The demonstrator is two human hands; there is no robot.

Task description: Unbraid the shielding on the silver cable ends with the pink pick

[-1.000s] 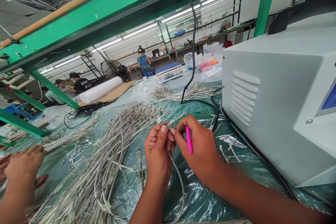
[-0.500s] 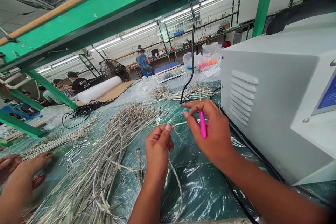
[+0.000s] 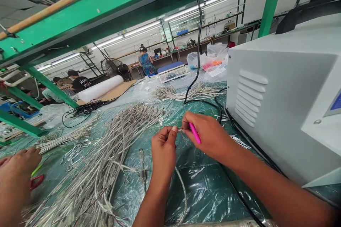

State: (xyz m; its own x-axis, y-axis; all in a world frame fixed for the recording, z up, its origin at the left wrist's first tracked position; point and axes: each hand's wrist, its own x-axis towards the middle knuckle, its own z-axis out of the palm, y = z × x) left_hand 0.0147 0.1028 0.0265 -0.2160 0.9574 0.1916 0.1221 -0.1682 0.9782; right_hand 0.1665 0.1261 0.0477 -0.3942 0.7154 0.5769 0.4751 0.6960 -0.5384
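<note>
My left hand (image 3: 163,145) pinches a thin clear-jacketed cable (image 3: 182,188) close to its end; the rest hangs in a loop below. Fingertips of my right hand (image 3: 202,133) meet the cable's end, just right of the left thumb. Tucked in the right hand is a pink-handled tool (image 3: 195,133), its working tip hidden by the fingers. Left of my hands lies a large bundle of similar cables (image 3: 114,149), some with bare coloured wires at the near end. A USB plug (image 3: 141,154) lies beside my left wrist.
A grey machine (image 3: 271,106) with vents stands at the right. Black cords (image 3: 199,42) hang and run beside it. Another person's hand (image 3: 20,170) works at the far left near red-handled scissors (image 3: 36,182). Beyond are more cables (image 3: 186,92) and a scale (image 3: 172,72).
My right hand has come down and left to the left fingertips, and its fingers have closed at the cable's end. The pink-handled tool has tilted. The other person's hand has shifted left.
</note>
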